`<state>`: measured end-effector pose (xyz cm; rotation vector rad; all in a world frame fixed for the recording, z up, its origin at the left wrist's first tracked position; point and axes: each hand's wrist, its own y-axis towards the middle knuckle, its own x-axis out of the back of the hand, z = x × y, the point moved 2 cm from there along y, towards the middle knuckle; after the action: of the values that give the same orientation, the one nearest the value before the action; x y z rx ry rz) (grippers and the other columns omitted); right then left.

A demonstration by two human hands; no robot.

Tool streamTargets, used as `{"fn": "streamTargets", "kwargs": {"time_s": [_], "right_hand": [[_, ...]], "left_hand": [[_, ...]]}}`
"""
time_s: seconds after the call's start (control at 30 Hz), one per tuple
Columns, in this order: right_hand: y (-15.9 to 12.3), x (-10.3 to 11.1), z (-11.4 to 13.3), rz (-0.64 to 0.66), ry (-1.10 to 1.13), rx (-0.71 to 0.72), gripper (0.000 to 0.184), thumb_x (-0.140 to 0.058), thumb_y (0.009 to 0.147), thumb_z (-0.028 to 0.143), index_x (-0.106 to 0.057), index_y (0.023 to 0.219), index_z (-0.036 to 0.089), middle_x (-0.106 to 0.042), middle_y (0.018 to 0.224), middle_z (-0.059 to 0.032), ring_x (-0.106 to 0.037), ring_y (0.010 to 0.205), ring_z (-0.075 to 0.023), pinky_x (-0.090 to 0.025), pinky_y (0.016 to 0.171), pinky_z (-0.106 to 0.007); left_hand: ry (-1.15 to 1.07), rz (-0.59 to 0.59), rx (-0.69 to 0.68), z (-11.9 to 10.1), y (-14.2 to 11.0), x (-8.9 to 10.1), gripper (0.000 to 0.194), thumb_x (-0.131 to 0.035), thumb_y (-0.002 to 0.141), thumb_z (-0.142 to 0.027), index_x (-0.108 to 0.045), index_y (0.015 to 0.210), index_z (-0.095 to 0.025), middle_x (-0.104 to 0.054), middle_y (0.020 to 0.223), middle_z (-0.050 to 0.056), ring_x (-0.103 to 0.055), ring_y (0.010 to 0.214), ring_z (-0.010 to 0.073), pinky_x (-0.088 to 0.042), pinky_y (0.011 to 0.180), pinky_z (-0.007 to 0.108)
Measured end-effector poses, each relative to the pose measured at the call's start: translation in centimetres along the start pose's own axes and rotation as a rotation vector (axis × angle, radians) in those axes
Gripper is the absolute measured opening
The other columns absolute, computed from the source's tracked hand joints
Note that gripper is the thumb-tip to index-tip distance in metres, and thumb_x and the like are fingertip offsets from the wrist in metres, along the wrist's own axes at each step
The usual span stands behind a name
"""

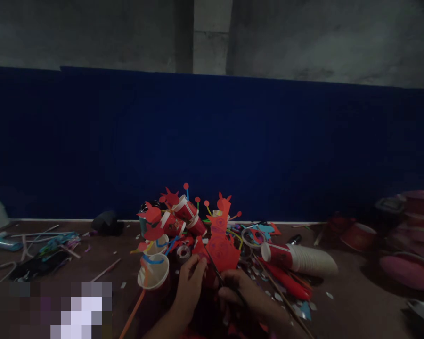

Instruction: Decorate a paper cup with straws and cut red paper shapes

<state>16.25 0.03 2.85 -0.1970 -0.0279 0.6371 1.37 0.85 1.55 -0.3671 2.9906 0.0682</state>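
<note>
My left hand pinches a small piece of red paper between thumb and fingers. Close beside it, my right hand is closed around dark scissors, whose slim blades point up and left at the paper. Their handles are mostly hidden by my fingers. Just beyond my hands rises a red paper figure with printed purple circles and a spiky top. To the left, several red paper cups carry red cutouts and bent straws; the nearest is a white-lined cup.
A stack of paper cups lies on its side at right, beside a shiny red packet. A tape roll sits near my left hand. Paper scraps, straws and a dark bag litter the table; a blue panel stands behind.
</note>
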Motion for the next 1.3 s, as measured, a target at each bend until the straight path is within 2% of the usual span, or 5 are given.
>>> {"fn": "streamTargets", "kwargs": {"time_s": [0.2,0.53,0.87,1.07,1.3], "right_hand": [[0.1,-0.2,-0.1,-0.037,0.012,0.014,0.048,-0.07,0.063,0.053,-0.053,0.083,0.013,-0.061,0.055,0.0016,-0.056,0.038,-0.0091,-0.028,0.031,-0.013],[0.2,-0.4,-0.7,-0.065,0.02,0.04,0.045,-0.067,0.066,0.054,-0.05,0.08,0.014,-0.06,0.053,0.0032,-0.055,0.036,-0.0084,-0.026,0.03,-0.013],[0.1,-0.5,-0.2,-0.068,0.016,0.042,0.047,-0.066,0.065,0.056,-0.051,0.078,0.014,-0.057,0.049,0.0033,-0.053,0.036,-0.0073,-0.024,0.029,-0.012],[0.0,-0.5,-0.3,-0.09,0.021,0.048,0.05,-0.065,0.063,0.06,-0.051,0.074,0.014,-0.052,0.044,0.0054,-0.044,0.031,-0.0043,-0.02,0.028,-0.013],[0.0,-0.6,-0.1,-0.108,0.027,0.032,0.05,-0.067,0.06,0.061,-0.052,0.07,0.014,-0.049,0.041,0.0063,-0.041,0.031,-0.0044,-0.025,0.031,-0.014]], "left_hand": [[-0.01,-0.03,0.033,0.5,0.2,0.1,0.031,-0.065,0.063,-0.049,-0.053,0.06,-0.02,-0.047,0.052,-0.006,-0.046,0.053,0.0125,-0.037,0.051,0.024],[-0.033,-0.125,0.092,1.2,0.2,0.5,0.038,-0.069,0.059,-0.048,-0.062,0.082,-0.018,-0.061,0.07,0.0,-0.057,0.072,0.0185,-0.043,0.064,0.028],[-0.097,-0.074,0.122,0.2,0.0,0.1,0.032,-0.068,0.059,-0.048,-0.059,0.067,-0.019,-0.053,0.055,-0.005,-0.05,0.057,0.0134,-0.039,0.054,0.024],[-0.127,-0.059,0.142,0.2,0.0,0.0,0.034,-0.069,0.057,-0.049,-0.055,0.064,-0.019,-0.048,0.051,-0.006,-0.045,0.052,0.0111,-0.036,0.051,0.023],[-0.151,-0.038,0.136,-0.2,0.0,-0.2,0.036,-0.07,0.055,-0.05,-0.051,0.06,-0.019,-0.046,0.051,-0.007,-0.041,0.05,0.0095,-0.034,0.049,0.022]]}}
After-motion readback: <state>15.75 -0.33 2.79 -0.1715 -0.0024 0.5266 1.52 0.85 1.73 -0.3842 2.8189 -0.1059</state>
